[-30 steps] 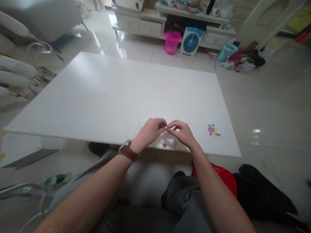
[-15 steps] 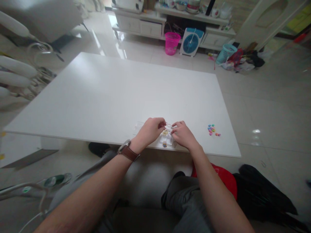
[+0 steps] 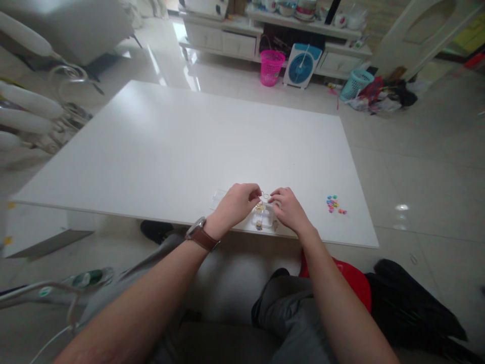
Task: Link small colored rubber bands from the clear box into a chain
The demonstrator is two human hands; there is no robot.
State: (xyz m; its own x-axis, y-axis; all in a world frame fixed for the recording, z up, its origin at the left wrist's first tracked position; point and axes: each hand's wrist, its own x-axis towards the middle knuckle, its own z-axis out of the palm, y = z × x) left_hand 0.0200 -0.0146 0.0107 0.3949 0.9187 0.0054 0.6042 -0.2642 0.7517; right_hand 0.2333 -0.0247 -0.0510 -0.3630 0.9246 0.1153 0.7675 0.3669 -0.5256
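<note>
Head view, looking down at my two hands near the front edge of the white bench [image 3: 182,146]. My left hand [image 3: 237,205], with a brown-strapped watch [image 3: 199,235] at its wrist, has thumb and forefinger pinched together on something very small; what it is I cannot tell. My right hand [image 3: 290,210] sits just beside it, fingers curled with the tips close together over a clear plastic tray [image 3: 261,216] that lies under and between both hands. A small ring [image 3: 265,196] shows between the two sets of fingertips, and tiny coloured beads [image 3: 259,225] lie in the tray below them.

Compared with a second ago, the hands were touching at the fingertips; they now stand slightly apart, and my right hand has dropped lower onto the tray. I judge that the fine work between the fingertips has passed from a joined pinch to a separate hold on each side.

Well to the right of my right hand lies a loose cluster of coloured beads [image 3: 335,203] on the bench. No writing or brand is legible anywhere.
</note>
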